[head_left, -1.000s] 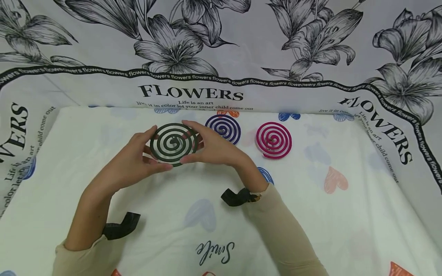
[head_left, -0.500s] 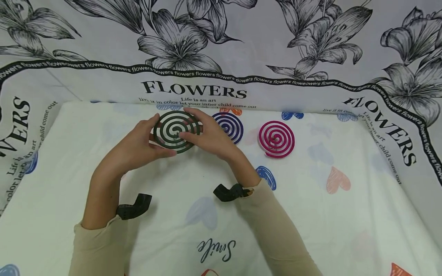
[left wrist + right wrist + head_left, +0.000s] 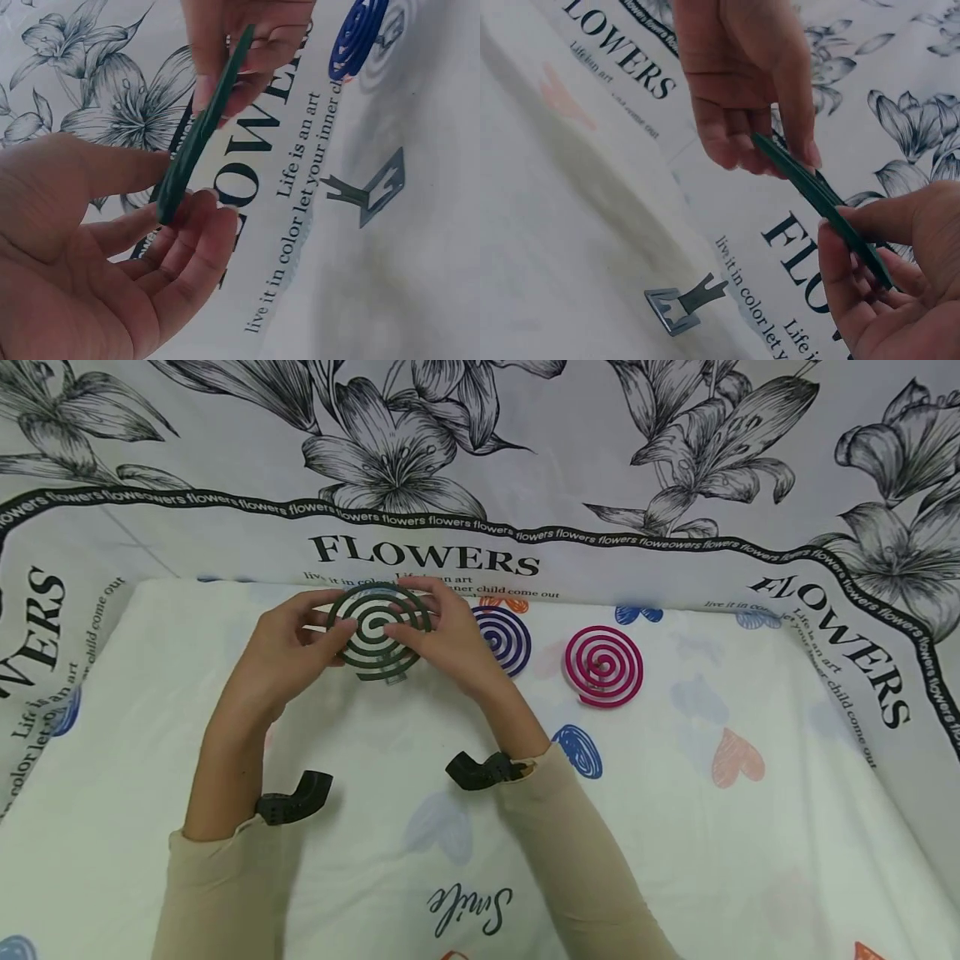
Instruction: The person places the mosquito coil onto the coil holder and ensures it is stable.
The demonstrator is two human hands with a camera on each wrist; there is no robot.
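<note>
A dark green mosquito coil [image 3: 377,624] is held up between both hands, seen edge-on as a thin green bar in the wrist views. My left hand [image 3: 281,647] pinches its left side, thumb on the near face and fingers behind. On the opposite side my right hand [image 3: 453,639] pinches it in the same way, its thumb reaching close to the coil's centre. Below the coil, a small metal coil stand [image 3: 382,187] with an upright forked prong lies on the white cloth. Both wrist views show the coil apart from this stand.
To the right lie a blue mosquito coil [image 3: 501,639], partly hidden by the right hand, and a pink mosquito coil [image 3: 603,666]. A metal stand [image 3: 390,34] shows under the blue coil. The white cloth [image 3: 360,877] has printed hearts; a flower-printed cloth [image 3: 570,460] lies beyond.
Both hands have moved the green coil away from the body. First the right thumb, then the left, has shifted from the lower edge onto its face. The stand now shows below it.
</note>
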